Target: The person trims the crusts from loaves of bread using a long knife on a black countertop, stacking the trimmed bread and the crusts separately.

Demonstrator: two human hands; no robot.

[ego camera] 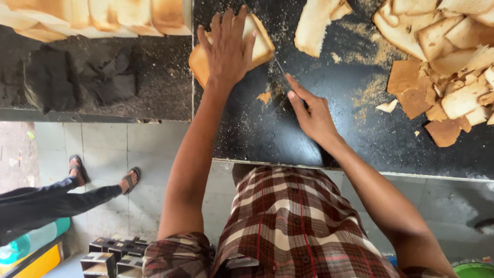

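Observation:
My left hand (226, 49) lies flat, fingers spread, on top of a stack of white bread slices (261, 44) on a black counter (329, 118). My right hand (311, 114) grips a thin knife (280, 67), index finger stretched along it; the blade runs up to the right side of the bread stack. A small brown crust scrap (264, 97) lies between the two hands, and crumbs are scattered around it.
A pile of cut crusts and bread pieces (447, 72) fills the counter's right side. More slices (316, 23) lie at the top middle. A row of bread loaves (103, 18) lines the top left above dark cloths (110, 77). Another person's sandalled feet (103, 175) stand at the left.

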